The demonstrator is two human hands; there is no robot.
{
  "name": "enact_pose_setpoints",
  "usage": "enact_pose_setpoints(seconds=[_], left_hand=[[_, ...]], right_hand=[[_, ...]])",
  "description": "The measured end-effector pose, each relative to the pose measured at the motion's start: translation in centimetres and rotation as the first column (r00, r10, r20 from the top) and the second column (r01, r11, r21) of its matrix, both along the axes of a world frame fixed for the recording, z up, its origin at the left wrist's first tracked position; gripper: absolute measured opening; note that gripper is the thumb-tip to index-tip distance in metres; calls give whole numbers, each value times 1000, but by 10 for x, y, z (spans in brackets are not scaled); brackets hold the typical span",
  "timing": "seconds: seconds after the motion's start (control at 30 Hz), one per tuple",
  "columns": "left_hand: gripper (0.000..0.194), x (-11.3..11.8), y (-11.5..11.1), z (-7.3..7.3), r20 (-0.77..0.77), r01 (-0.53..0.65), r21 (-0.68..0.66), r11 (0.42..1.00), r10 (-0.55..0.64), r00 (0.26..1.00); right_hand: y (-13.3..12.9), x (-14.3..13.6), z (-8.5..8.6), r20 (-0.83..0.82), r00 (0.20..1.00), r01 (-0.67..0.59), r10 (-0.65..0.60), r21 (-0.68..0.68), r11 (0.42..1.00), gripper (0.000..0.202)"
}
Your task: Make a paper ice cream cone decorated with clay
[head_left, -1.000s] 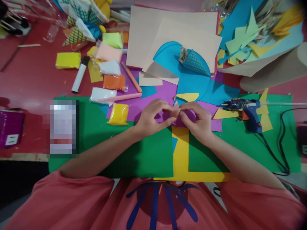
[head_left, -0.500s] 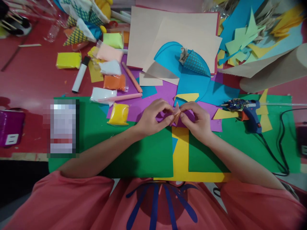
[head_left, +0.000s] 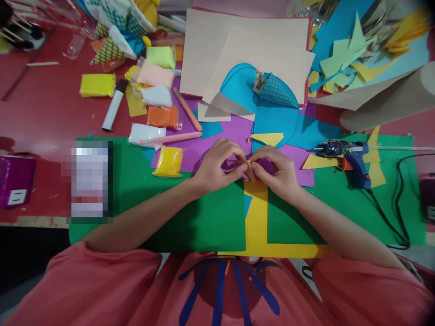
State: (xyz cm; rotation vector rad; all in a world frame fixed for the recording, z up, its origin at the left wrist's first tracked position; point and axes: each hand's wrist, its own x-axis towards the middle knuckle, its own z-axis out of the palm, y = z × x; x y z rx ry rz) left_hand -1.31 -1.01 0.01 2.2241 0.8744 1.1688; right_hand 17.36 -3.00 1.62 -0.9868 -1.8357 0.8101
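Between my fingertips is a small folded piece of orange-tan paper (head_left: pixel 250 172). My left hand (head_left: pixel 220 165) pinches its left side with thumb and forefinger. From the other side my right hand (head_left: pixel 277 168) pinches it too, the two hands nearly touching. Part of the paper is hidden behind the fingers. Purple paper (head_left: pixel 234 129) lies beneath the hands, with a yellow paper scrap (head_left: pixel 268 138) just beyond them. Farther off, a blue patterned paper cone (head_left: pixel 278 89) with crumpled brown paper at its mouth rests on blue cut paper (head_left: pixel 273 122).
A glue gun (head_left: pixel 356 163) with a trailing cord lies at right on green sheets (head_left: pixel 204 217). Clay packets, including a yellow one (head_left: pixel 168 161), and a marker (head_left: pixel 114 106) sit at left. A blurred-out phone (head_left: pixel 89 181) lies near the left forearm. Paper scraps (head_left: pixel 346 54) pile up at far right.
The small folded paper has turned between my fingers, its upright point now lower. My right fingers have shifted slightly left, closer to my left hand.
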Motion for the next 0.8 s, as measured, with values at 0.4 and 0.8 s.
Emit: enact_pose_setpoints(seconds=[0.4,0.8], left_hand=[[19,0,-1,1,39,50,-133,990,-45,998],[16,-1,0,0,43,87,-256,963,-79,996]], right_hand=[[0,1,-2,63,998,-13,12,20,1000,12],[-1,1,-2,112,993,-23,21,22,999,11]])
